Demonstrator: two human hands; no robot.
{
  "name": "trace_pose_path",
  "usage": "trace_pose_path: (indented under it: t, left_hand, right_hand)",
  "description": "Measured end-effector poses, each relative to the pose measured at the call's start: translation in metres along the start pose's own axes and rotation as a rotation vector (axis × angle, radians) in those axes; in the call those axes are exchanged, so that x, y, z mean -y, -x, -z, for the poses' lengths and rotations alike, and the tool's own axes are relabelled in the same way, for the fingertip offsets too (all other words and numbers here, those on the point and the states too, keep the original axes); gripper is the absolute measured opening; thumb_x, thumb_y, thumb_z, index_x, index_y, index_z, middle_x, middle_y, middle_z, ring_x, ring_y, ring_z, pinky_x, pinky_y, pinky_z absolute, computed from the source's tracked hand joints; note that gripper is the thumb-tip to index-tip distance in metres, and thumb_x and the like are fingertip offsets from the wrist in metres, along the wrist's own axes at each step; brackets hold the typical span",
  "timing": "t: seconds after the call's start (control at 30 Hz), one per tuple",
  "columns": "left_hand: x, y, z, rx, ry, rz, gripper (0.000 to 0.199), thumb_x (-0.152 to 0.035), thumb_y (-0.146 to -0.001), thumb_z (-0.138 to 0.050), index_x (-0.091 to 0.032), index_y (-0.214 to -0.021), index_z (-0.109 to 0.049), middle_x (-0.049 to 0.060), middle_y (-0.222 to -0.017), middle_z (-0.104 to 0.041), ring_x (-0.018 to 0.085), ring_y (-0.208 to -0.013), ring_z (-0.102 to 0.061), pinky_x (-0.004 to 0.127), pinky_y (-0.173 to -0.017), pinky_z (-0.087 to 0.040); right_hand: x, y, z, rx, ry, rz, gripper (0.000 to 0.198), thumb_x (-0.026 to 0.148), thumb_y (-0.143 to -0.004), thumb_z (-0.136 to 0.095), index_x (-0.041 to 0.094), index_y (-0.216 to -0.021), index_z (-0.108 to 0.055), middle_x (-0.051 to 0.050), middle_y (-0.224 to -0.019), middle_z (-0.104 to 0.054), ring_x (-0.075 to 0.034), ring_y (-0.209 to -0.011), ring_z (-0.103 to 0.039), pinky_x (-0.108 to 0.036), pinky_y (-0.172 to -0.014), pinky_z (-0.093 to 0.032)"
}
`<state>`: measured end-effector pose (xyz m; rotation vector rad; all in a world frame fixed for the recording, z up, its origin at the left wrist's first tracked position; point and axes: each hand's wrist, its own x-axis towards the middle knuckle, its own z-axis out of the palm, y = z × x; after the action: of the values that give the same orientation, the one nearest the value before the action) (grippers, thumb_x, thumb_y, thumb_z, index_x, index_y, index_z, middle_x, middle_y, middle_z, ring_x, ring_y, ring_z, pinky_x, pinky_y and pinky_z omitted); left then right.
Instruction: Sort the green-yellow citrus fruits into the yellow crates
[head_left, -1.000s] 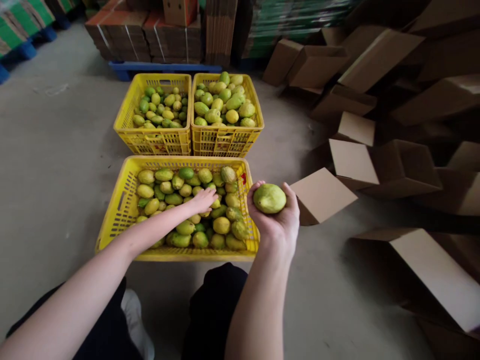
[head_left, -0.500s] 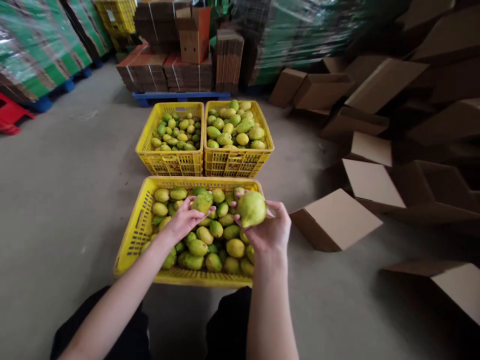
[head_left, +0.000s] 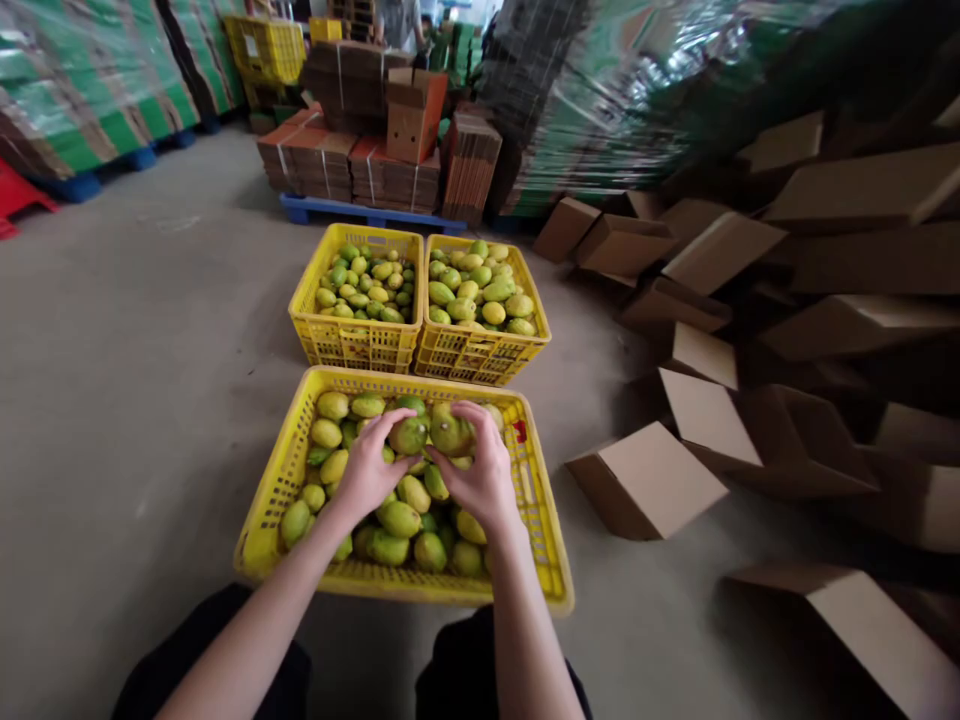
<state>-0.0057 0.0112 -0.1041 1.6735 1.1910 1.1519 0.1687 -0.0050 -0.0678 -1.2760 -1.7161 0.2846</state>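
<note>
My left hand point(head_left: 367, 468) is closed, thumb and fingers around a small green lemon point(head_left: 409, 436). Beside it, a larger yellow-green lemon point(head_left: 450, 432) sits in the curled fingers of my right hand point(head_left: 481, 468). The two fruits are side by side, stem ends toward me, almost touching. Beneath both hands stands a wide yellow plastic crate point(head_left: 553, 540) full of green and yellow lemons point(head_left: 399, 518). My hands and forearms cover part of that fruit.
Behind stand two more yellow crates, a left one point(head_left: 360, 348) with smaller lemons and a right one point(head_left: 480, 358) with larger ones. Cardboard boxes point(head_left: 652, 480) lie piled at right. Bundled flat cartons point(head_left: 315, 160) rest on a blue pallet point(head_left: 375, 214). A person point(head_left: 401, 25) stands far back.
My right hand has turned over from palm up and moved left with its lemon, close to the left one. The view has tilted and shifted slightly.
</note>
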Motion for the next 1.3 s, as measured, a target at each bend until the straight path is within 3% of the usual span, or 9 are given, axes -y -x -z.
trace_pose_path:
  t: [0.17,0.33,0.43,0.53,0.7,0.83,1.07,1.17,1.3]
  left_hand:
    - [0.007,-0.003,0.005,-0.077,0.005,0.004,0.038,-0.036,-0.083,-0.076,-0.028,-0.119,-0.066,0.008,-0.131,-0.058,0.026,-0.125,-0.059,0.042,-0.113,-0.047]
    - [0.012,-0.006,0.011,0.0,0.338,0.134,0.058,-0.045,-0.072,-0.085,-0.026,-0.123,-0.063,0.008,-0.126,-0.057,0.026,-0.119,-0.061,0.037,-0.102,-0.054]
    - [0.008,-0.007,0.016,0.025,0.527,0.221,0.074,-0.034,-0.062,-0.093,-0.027,-0.127,-0.06,0.006,-0.122,-0.062,0.026,-0.119,-0.062,0.037,-0.104,-0.052]
    - [0.004,-0.008,0.018,-0.011,0.753,0.309,0.085,-0.026,-0.06,-0.094,-0.031,-0.134,-0.052,0.002,-0.112,-0.069,0.021,-0.108,-0.068,0.034,-0.098,-0.053]
    - [0.005,-0.005,0.01,-0.087,1.065,0.472,0.06,-0.013,-0.06,-0.09,-0.028,-0.11,-0.063,-0.001,-0.102,-0.074,0.016,-0.095,-0.071,0.026,-0.086,-0.054]
    - [0.002,-0.003,0.002,-0.186,1.216,0.553,0.057,-0.004,-0.063,-0.081,-0.027,-0.113,-0.065,0.0,-0.101,-0.075,0.016,-0.091,-0.072,0.025,-0.081,-0.055]
    - [-0.019,-0.01,-0.002,-0.198,1.364,0.811,0.028,-0.031,-0.084,-0.063,-0.013,-0.105,-0.066,0.008,-0.082,-0.07,0.02,-0.07,-0.069,0.031,-0.067,-0.059]
    - [-0.025,-0.015,-0.001,-0.316,1.291,0.887,0.019,-0.033,-0.091,-0.057,-0.015,-0.087,-0.062,0.003,-0.069,-0.063,0.012,-0.05,-0.057,0.023,-0.049,-0.051]
    - [-0.03,-0.021,0.008,-0.325,1.338,0.972,0.032,-0.038,-0.098,-0.046,-0.016,-0.078,-0.058,0.002,-0.065,-0.058,0.012,-0.054,-0.06,0.019,-0.046,-0.049]
  right_hand:
    - [-0.001,0.003,-0.008,-0.068,0.071,0.058,0.04,0.019,-0.082,-0.071,0.03,-0.119,-0.059,-0.009,-0.118,-0.052,-0.028,-0.11,-0.062,-0.05,-0.096,-0.058]
    - [-0.001,0.0,-0.009,-0.008,-0.029,0.072,0.043,0.018,-0.08,-0.075,0.033,-0.12,-0.067,-0.007,-0.114,-0.052,-0.026,-0.107,-0.062,-0.047,-0.095,-0.059]
    - [0.004,0.001,-0.009,-0.038,-0.199,-0.121,0.046,0.026,-0.071,-0.084,0.031,-0.115,-0.071,-0.005,-0.109,-0.057,-0.026,-0.104,-0.062,-0.046,-0.091,-0.058]
    - [0.014,0.002,-0.017,-0.185,-0.518,-0.459,0.049,0.032,-0.066,-0.087,0.028,-0.112,-0.069,-0.003,-0.106,-0.064,-0.025,-0.099,-0.065,-0.042,-0.085,-0.057]
    - [0.03,0.0,-0.024,-0.461,-0.976,-0.822,0.041,0.036,-0.06,-0.08,0.025,-0.095,-0.062,0.003,-0.09,-0.068,-0.019,-0.08,-0.066,-0.034,-0.072,-0.055]
    - [0.03,0.0,-0.016,-0.51,-1.253,-1.012,0.031,0.04,-0.063,-0.067,0.024,-0.089,-0.061,0.0,-0.085,-0.07,-0.026,-0.081,-0.07,-0.04,-0.07,-0.058]
    - [0.018,0.004,-0.033,-0.383,-1.554,-1.256,0.025,0.042,-0.069,-0.057,0.021,-0.081,-0.062,-0.005,-0.072,-0.069,-0.023,-0.069,-0.067,-0.034,-0.059,-0.056]
    - [0.01,0.003,-0.05,-0.332,-1.569,-1.213,0.022,0.042,-0.073,-0.055,0.023,-0.081,-0.063,-0.003,-0.066,-0.067,-0.019,-0.061,-0.063,-0.031,-0.054,-0.054]
    - [0.001,-0.002,-0.059,-0.311,-1.472,-1.122,0.019,0.04,-0.077,-0.055,0.024,-0.081,-0.064,-0.002,-0.066,-0.07,-0.017,-0.057,-0.062,-0.026,-0.048,-0.049]
